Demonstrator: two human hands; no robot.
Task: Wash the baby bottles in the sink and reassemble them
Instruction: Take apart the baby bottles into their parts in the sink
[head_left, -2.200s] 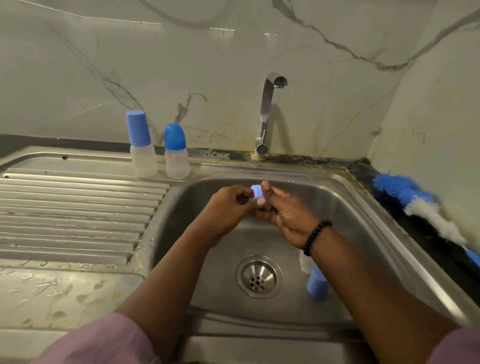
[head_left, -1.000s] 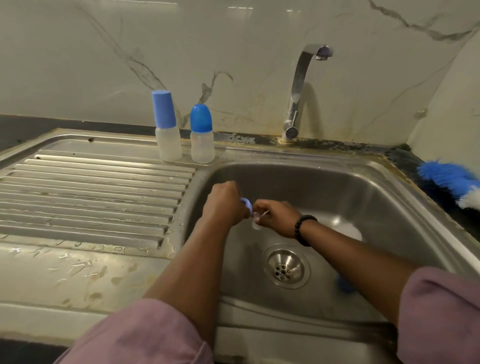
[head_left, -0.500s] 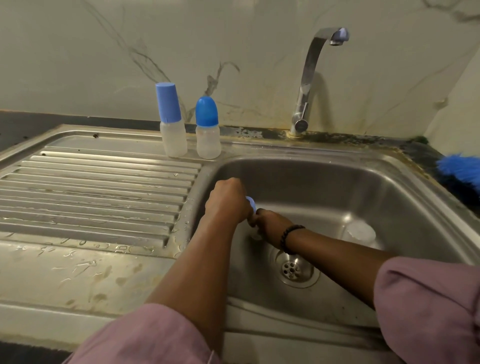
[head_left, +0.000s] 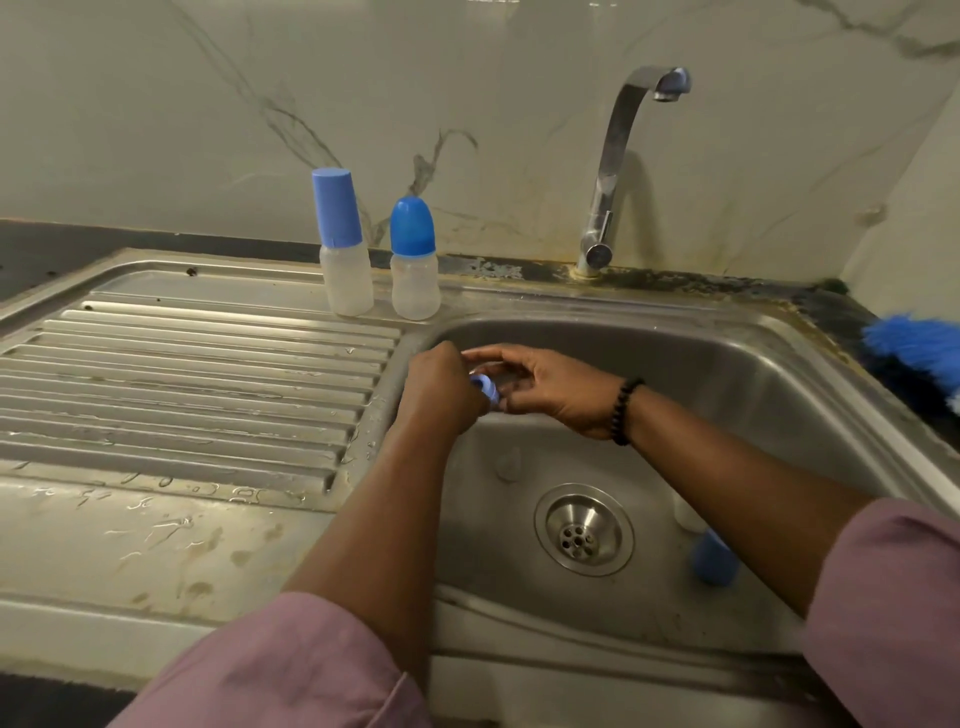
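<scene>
Over the left side of the steel sink (head_left: 779, 374), my left hand (head_left: 441, 389) grips a small blue bottle collar (head_left: 485, 388). My right hand (head_left: 556, 389) hovers right beside the collar with loose, spread fingers, and I see nothing in it. A small clear teat (head_left: 508, 463) lies on the sink floor below the hands. Another bottle with a blue cap (head_left: 714, 564) lies in the basin at right, mostly hidden by my right forearm. Two assembled bottles stand at the back of the drainboard: a tall one (head_left: 343, 249) and a short dome-capped one (head_left: 414, 265).
The faucet (head_left: 610, 171) stands behind the basin with no water running. The drain (head_left: 584, 530) is in the basin floor. A blue and white bottle brush (head_left: 917, 353) lies on the counter at right. The ribbed, wet drainboard (head_left: 182, 395) stretches to the left.
My right hand has risen from low in the basin and its fingers have opened. The clear teat it held now lies on the sink floor. My left hand still grips the blue collar.
</scene>
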